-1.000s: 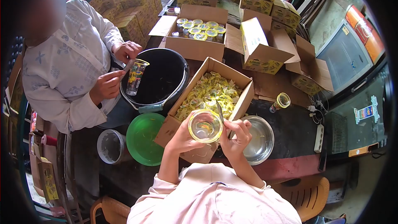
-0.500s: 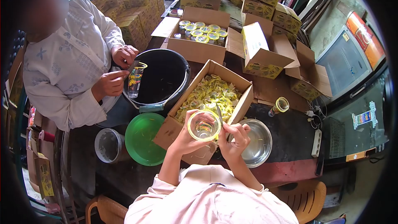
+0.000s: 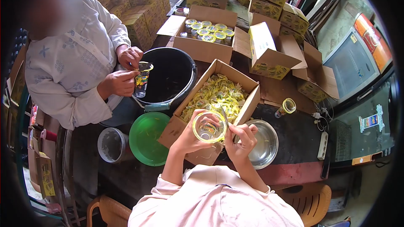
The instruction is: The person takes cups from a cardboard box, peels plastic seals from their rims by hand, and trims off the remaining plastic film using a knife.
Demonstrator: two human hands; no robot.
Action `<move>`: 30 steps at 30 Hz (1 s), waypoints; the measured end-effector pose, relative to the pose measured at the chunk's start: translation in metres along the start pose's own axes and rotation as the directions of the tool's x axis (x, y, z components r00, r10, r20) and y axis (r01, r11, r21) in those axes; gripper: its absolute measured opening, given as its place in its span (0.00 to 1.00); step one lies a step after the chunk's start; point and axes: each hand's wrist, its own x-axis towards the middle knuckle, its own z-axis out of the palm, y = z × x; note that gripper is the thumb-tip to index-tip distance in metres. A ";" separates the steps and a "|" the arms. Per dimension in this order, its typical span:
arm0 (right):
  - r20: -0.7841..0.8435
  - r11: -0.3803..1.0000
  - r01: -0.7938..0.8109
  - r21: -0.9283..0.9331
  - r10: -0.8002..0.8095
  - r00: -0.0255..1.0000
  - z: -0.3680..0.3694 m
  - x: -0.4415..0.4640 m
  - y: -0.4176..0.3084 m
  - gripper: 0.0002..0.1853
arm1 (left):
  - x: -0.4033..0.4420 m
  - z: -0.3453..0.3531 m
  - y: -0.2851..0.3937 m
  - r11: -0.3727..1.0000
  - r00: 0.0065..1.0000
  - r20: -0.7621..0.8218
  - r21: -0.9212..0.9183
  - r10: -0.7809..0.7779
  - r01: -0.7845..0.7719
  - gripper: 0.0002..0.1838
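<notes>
My left hand (image 3: 188, 138) is wrapped round a clear plastic cup (image 3: 209, 132) with a yellow rim, its mouth turned up toward me. In my right hand (image 3: 240, 141) is a thin knife (image 3: 225, 117), pinched between thumb and fingers, its blade at the right edge of the cup's rim. Just beyond my hands stands an open cardboard box (image 3: 252, 101) full of yellow-and-clear plastic scraps (image 3: 219, 96). A metal bowl (image 3: 269, 145) is to the right of my right hand. Another printed cup (image 3: 288, 106) leans on the table farther right.
Across on the left, a co-worker's hands (image 3: 120, 83) hold a similar cup (image 3: 142, 85) beside a black bucket (image 3: 194, 73). A green basin (image 3: 147, 143) and grey pail (image 3: 111, 145) stand nearer. Behind is a carton (image 3: 204, 50) of lidded cups; a power strip (image 3: 322, 146) lies right.
The view has shifted slightly. My hands keep nearly the same hold on the cup and knife. The co-worker's hands have moved a little along their cup's rim.
</notes>
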 end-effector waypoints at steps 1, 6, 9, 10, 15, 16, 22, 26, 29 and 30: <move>0.000 1.000 0.004 -0.008 -0.004 1.000 0.000 0.000 0.000 0.09 | 0.000 0.000 0.000 1.000 1.000 0.005 0.004 -0.004 0.004 0.46; -0.011 1.000 -0.006 -0.004 0.006 1.000 0.004 -0.003 0.005 0.10 | -0.002 0.003 0.007 0.994 0.998 0.051 0.105 -0.031 0.026 0.45; -0.023 0.998 -0.048 0.043 0.049 0.999 0.003 -0.005 0.006 0.09 | -0.002 0.004 0.003 1.000 1.000 -0.007 0.021 -0.015 0.016 0.45; -0.024 0.998 -0.053 0.040 0.054 0.998 0.002 -0.006 0.006 0.09 | -0.002 0.006 0.001 0.998 0.999 -0.032 -0.061 -0.026 0.024 0.45; -0.035 0.998 -0.042 0.052 0.044 0.998 -0.001 -0.006 0.001 0.08 | 0.000 0.004 0.001 0.999 0.995 -0.102 -0.047 0.010 -0.015 0.39; -0.036 0.998 -0.034 0.055 0.036 0.999 -0.001 -0.007 -0.001 0.08 | 0.000 0.003 0.001 1.000 0.996 -0.087 -0.015 0.019 -0.021 0.40; -0.043 0.998 -0.033 0.060 0.035 0.998 0.001 -0.014 -0.003 0.10 | -0.001 0.004 -0.003 0.999 0.993 -0.109 0.028 0.046 -0.044 0.41; -0.051 0.999 -0.016 0.035 0.017 0.999 0.003 -0.015 -0.004 0.11 | -0.001 0.011 -0.002 0.998 0.986 -0.164 -0.036 0.044 -0.050 0.36; -0.080 1.000 0.012 0.000 -0.012 0.997 0.005 -0.014 -0.004 0.11 | -0.002 0.011 -0.004 0.997 0.987 -0.155 -0.048 0.046 -0.054 0.36; -0.093 1.000 0.024 -0.013 -0.025 0.995 0.006 -0.013 -0.004 0.11 | -0.002 0.011 -0.005 0.997 0.988 -0.147 -0.050 0.048 -0.056 0.36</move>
